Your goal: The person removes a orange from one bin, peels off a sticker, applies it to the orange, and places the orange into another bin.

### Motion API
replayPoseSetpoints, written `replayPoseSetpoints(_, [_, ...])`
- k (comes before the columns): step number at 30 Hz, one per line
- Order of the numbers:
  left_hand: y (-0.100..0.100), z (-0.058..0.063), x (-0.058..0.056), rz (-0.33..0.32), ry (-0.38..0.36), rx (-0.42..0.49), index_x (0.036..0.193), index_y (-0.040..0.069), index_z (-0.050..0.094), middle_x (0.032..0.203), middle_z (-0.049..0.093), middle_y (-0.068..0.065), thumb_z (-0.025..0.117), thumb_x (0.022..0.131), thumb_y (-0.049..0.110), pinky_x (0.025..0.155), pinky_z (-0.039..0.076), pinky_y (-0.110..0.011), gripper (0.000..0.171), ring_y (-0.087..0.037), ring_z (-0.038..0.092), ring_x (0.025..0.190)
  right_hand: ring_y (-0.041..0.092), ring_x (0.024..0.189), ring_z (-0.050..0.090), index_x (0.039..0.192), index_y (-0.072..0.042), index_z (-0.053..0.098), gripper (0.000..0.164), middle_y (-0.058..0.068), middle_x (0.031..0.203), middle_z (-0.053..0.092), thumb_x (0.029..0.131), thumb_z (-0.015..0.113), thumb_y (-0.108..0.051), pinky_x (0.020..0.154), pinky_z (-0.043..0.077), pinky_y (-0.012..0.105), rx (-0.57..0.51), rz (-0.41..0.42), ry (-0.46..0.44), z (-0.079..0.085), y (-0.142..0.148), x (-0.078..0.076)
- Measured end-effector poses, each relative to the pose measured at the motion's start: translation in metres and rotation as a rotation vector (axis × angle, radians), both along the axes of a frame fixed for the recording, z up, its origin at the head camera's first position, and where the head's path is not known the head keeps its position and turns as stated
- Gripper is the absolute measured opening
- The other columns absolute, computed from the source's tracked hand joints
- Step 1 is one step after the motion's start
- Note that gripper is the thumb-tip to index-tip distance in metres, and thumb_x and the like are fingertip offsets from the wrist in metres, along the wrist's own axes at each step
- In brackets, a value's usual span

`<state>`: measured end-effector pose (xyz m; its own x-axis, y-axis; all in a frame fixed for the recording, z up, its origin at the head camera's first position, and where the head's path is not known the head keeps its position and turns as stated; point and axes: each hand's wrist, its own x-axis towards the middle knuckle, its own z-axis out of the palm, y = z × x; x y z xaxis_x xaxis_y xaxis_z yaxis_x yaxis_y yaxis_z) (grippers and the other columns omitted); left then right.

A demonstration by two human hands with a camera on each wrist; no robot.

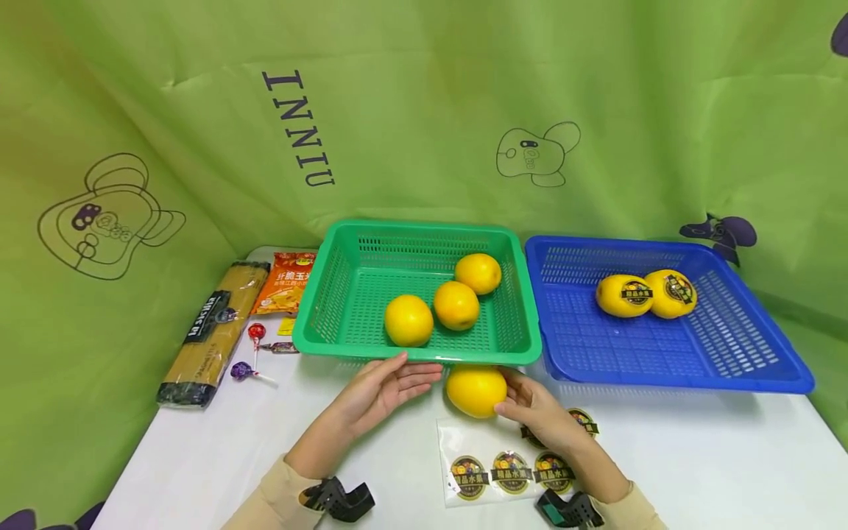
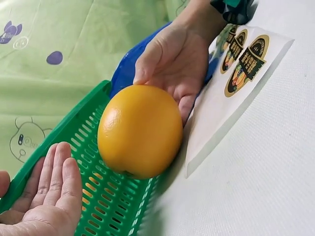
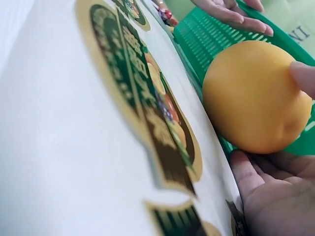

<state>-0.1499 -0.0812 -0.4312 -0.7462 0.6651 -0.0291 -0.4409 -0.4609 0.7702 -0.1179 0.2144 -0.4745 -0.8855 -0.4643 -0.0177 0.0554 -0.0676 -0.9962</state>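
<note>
In the head view, an orange [image 1: 475, 391] is in front of the green basket [image 1: 417, 353]. My right hand [image 1: 545, 416] holds it from the right; the right wrist view shows the thumb on one side of the orange [image 3: 256, 98] and fingers beneath. My left hand [image 1: 391, 390] has its palm turned toward the orange, with fingers extended near the basket's front rim and a gap between hand and fruit. A sheet of round fruit stickers [image 1: 457, 442] lies under the right forearm, which hides part of it.
Several more oranges [image 1: 408, 322] sit in the green basket. Two stickered oranges [image 1: 624, 296] rest in the blue basket [image 1: 596, 368] at the right. On the left lie a spaghetti pack [image 1: 212, 342], an orange snack bag [image 1: 285, 283] and lollipops [image 1: 256, 331].
</note>
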Motion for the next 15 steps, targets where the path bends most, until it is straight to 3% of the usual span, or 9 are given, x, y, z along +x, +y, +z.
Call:
replayPoseSetpoints(7, [0.0039, 0.0007, 0.0009, -0.006, 0.010, 0.012, 0.131, -0.017, 0.039, 0.123, 0.062, -0.018, 0.041, 0.103, 0.027, 0.109, 0.037, -0.042, 0.052, -0.025, 0.059, 0.116, 0.010, 0.132, 0.038, 0.144, 0.017, 0.001, 0.076, 0.038, 0.150, 0.006, 0.094, 0.053, -0.005, 0.104, 0.035, 0.014, 0.025, 0.031, 0.032, 0.0045, 0.0049, 0.0012])
replayPoseSetpoints(15, [0.0024, 0.0030, 0.0017, -0.022, 0.013, -0.021, 0.135, -0.024, 0.024, 0.123, 0.062, -0.018, 0.041, 0.103, 0.028, 0.110, 0.035, -0.042, 0.063, -0.024, 0.060, 0.115, 0.001, 0.125, 0.045, 0.143, 0.018, 0.000, 0.079, 0.039, 0.149, 0.004, 0.091, 0.056, -0.002, 0.104, 0.037, 0.016, -0.021, 0.062, 0.009, 0.0060, 0.0029, 0.0035])
